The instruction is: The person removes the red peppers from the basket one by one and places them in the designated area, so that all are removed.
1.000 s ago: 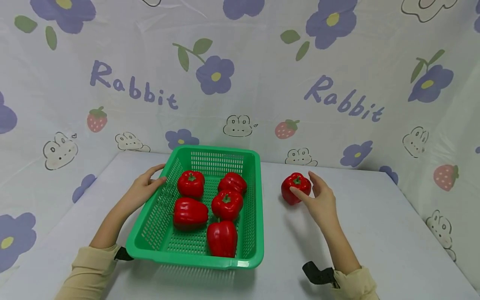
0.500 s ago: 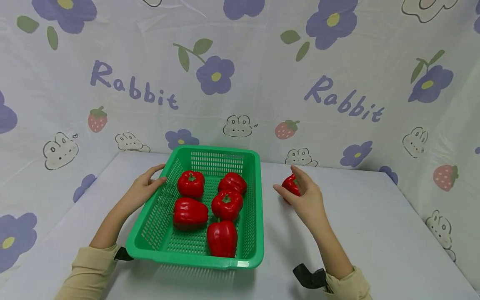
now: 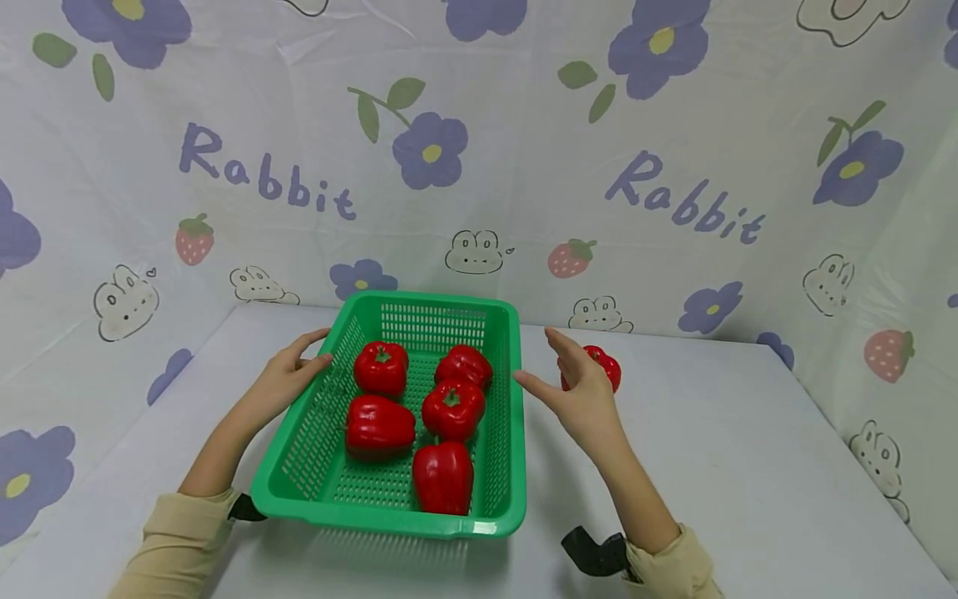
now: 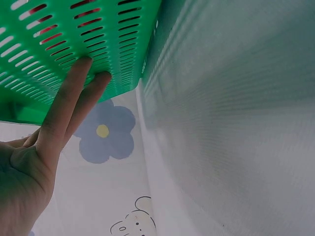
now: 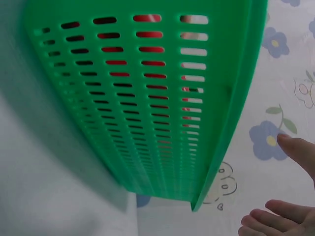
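Observation:
A green plastic basket [image 3: 407, 522] stands left of centre, with several red bell peppers [image 3: 378, 426] inside. My left hand [image 3: 284, 378] rests at its left rim; in the left wrist view, straight fingers [image 4: 74, 96] touch the slotted outer wall. My right hand [image 3: 580, 399] is beside the right rim, thumb and fingers spread apart, holding nothing. Behind that hand one more red bell pepper [image 3: 608, 366] sits on the table, partly hidden. In the right wrist view the basket wall [image 5: 216, 88] fills the middle, and the right hand's fingers [image 5: 278, 221] show at lower right.
A white table [image 3: 748, 466] lies beneath everything. Behind it hangs a pale cloth [image 3: 524, 166] printed with flowers, rabbits and strawberries. A black strap piece [image 3: 595, 551] juts from the right wrist.
My right hand has moved left, from beside the lone bell pepper to across its front and then near the basket's right rim. The pepper, the basket and my left hand stay put.

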The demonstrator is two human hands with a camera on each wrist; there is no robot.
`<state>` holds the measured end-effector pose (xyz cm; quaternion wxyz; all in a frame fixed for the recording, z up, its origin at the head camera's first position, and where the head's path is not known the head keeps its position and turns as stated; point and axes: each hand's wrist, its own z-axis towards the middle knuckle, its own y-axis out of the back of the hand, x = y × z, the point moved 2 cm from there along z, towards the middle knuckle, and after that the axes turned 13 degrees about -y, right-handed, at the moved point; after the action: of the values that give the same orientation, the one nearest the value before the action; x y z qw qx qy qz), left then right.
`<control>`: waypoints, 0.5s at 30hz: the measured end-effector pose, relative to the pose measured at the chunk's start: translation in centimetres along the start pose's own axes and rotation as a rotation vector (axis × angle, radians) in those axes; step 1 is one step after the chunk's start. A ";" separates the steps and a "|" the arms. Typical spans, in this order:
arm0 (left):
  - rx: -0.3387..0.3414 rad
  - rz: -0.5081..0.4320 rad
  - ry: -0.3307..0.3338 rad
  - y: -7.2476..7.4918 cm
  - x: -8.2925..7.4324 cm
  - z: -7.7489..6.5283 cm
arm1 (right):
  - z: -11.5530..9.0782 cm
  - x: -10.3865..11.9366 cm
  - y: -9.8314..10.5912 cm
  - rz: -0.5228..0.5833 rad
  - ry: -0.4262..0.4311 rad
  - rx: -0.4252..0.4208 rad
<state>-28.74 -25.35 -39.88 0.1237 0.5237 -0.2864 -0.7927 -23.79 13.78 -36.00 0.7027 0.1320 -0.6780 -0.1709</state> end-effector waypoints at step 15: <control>0.009 -0.022 0.000 0.0 0.1 0.0 | 0.1 0.9 -2.5 0.025 0.046 0.044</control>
<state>-28.80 -25.34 -39.95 0.1125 0.5275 -0.2842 -0.7927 -23.98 11.10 -36.20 0.7170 0.1429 -0.6669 -0.1441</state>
